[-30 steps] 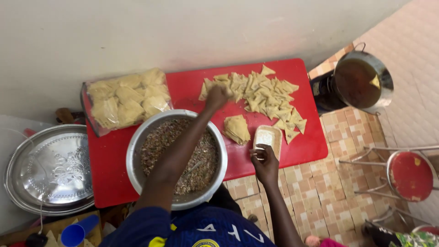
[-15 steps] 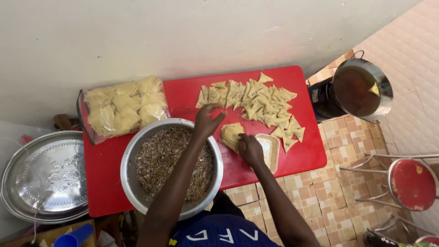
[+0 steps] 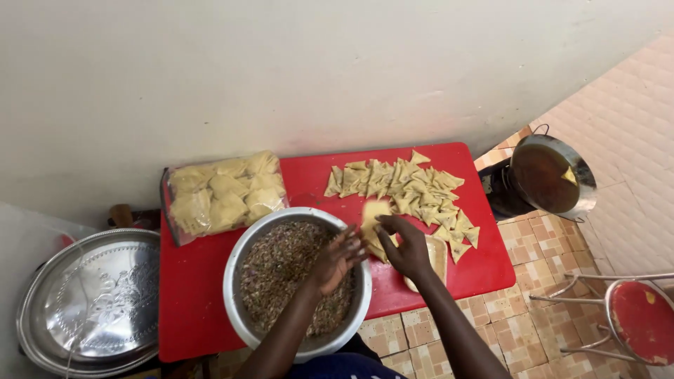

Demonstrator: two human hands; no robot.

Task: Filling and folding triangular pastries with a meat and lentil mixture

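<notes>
I see the table [image 3: 210, 281] against the wall [image 3: 281, 70]. On it, the bowl [image 3: 235, 295] sits at the near edge, with filling [image 3: 281, 270] in it. Behind the bowl, to the left, lies the bag [image 3: 225, 193]; to the right, the triangles [image 3: 407, 186] spread toward the far right corner. My left hand [image 3: 335, 261] is over the bowl's right rim, my right hand [image 3: 407, 247] just beside it on a wrapper [image 3: 372, 217]. The tray [image 3: 88, 302] lies left of the table, the pot [image 3: 551, 175] right, the stool [image 3: 639, 319] nearer.
</notes>
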